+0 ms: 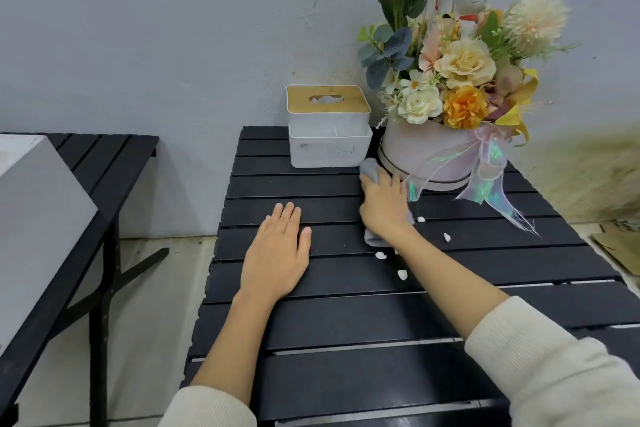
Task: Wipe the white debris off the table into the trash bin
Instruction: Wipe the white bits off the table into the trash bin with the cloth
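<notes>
Several small white debris bits (380,255) lie scattered on the black slatted table (346,315), right of the middle. My right hand (384,204) presses a grey cloth (370,168) flat on the table, just in front of the flower box; the cloth sticks out beyond the fingertips and under the wrist. The debris lies beside and behind that wrist. My left hand (277,253) rests flat on the table with straight fingers, left of the cloth, holding nothing. No trash bin shows in this view.
A white tissue box with a wooden lid (328,125) stands at the table's far edge. Beside it sits a round pink flower box (426,156) with a trailing ribbon (491,184). A second black table (104,163) with a white box (38,218) stands at left.
</notes>
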Tool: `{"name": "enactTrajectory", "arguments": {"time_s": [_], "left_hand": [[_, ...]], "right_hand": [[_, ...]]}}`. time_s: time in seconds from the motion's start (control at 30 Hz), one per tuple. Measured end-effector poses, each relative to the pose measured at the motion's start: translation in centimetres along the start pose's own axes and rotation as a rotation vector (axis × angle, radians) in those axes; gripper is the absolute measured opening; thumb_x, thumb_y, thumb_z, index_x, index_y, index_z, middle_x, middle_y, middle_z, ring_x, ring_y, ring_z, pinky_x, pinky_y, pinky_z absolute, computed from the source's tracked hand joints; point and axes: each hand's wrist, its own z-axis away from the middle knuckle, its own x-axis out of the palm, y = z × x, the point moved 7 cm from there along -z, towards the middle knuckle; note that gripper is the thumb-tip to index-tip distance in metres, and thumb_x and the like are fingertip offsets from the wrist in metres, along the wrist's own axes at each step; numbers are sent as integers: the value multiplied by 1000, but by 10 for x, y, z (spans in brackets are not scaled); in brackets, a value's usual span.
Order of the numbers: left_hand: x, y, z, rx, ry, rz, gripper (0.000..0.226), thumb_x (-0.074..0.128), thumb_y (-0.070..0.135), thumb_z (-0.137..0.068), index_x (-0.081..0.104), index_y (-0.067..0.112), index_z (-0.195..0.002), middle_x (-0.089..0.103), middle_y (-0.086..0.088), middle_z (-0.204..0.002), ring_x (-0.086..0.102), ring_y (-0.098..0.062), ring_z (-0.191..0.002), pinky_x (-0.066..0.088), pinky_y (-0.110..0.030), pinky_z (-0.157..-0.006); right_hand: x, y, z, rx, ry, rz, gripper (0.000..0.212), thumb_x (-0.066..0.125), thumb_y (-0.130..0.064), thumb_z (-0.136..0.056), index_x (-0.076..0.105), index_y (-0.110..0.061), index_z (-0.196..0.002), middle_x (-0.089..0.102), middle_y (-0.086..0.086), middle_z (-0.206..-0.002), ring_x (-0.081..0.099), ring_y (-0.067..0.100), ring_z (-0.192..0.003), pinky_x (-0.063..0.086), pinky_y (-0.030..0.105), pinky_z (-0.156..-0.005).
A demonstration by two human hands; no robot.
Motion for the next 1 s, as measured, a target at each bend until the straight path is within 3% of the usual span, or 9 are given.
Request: {"name": "enactTrajectory", "arguments": {"time_s": [0.13, 0.23, 0.3, 0.4, 0.47, 0.53, 0.63, 0.83, 1.0], "left_hand": [[2, 0, -1, 5, -24, -35, 55, 18, 39, -99, 19, 13, -148, 16, -1, -158, 5, -13, -147, 2, -27, -117], [3, -1, -1, -6, -35, -40, 55, 18, 39, -100, 17, 13, -148, 15, -1, -158, 5, -14, -147, 2, -28, -118], [4, -1, -2, -6, -36, -44, 55, 17, 39, -100, 17, 13, -148, 14, -1, -158, 4, -14, -147, 1, -28, -118], [5, -1, -2, -12, -42, -48, 54, 17, 37, -100, 16, 13, -148, 13, -1, -158, 3, -13, -147, 1, -28, -119], [5, -1, -2, -16, -42, -44, 53, 17, 36, -100, 17, 13, -148, 13, 0, -158, 3, -13, -147, 1, -27, -119], [5, -2, -2, -22, -43, -41, 52, 17, 34, -100, 17, 13, -148, 13, 0, -158, 3, -12, -147, 1, -27, -119], [6, -3, -2, -28, -41, -44, 52, 18, 33, -100, 17, 13, -148, 13, -1, -159, 4, -12, -147, 1, -26, -119], [5, -4, -2, -50, -84, -49, 52, 16, 33, -100, 14, 14, -148, 10, 1, -159, 2, -11, -147, 1, -27, -119], [-1, 5, -3, -149, -157, -9, 50, 18, 25, -101, 14, 10, -148, 8, -5, -159, 2, -20, -147, 4, -34, -119]], "right_hand": [[-12, 27, 14, 30, -60, 13, 50, 43, 1, -86, 45, -11, -134, 35, 19, -142, 30, 39, -131, 26, 41, -112], [-25, 41, 24, 96, -124, -87, 27, 40, 4, -84, 56, -5, -104, 51, 20, -114, 49, 35, -106, 41, 39, -84], [-44, 38, 26, 90, -77, -176, 20, 39, 6, -81, 53, -8, -85, 49, 16, -96, 50, 32, -90, 38, 35, -70], [-70, 10, 17, -17, 80, -299, 19, 40, 7, -77, 51, -6, -86, 45, 15, -90, 47, 32, -85, 33, 35, -69], [-60, -18, 13, -63, 50, -341, 15, 41, 3, -81, 46, -10, -84, 49, 23, -101, 50, 36, -93, 36, 38, -73], [-21, -38, 16, -67, -62, -289, 22, 40, -7, -91, 51, -10, -109, 42, 25, -131, 45, 40, -117, 38, 44, -93], [20, -43, 36, -110, -90, -142, 47, 34, -17, -99, 27, -25, -145, 7, 10, -159, 12, 40, -143, 14, 45, -117], [7, 28, 55, -31, -43, -143, 71, 41, 6, -84, 28, -26, -145, 9, 7, -158, 18, 36, -141, 31, 41, -108], [-37, 63, 77, 56, 6, -326, 58, 37, 9, -84, 42, -16, -137, 29, 12, -149, 40, 36, -124, 40, 38, -85]]}}
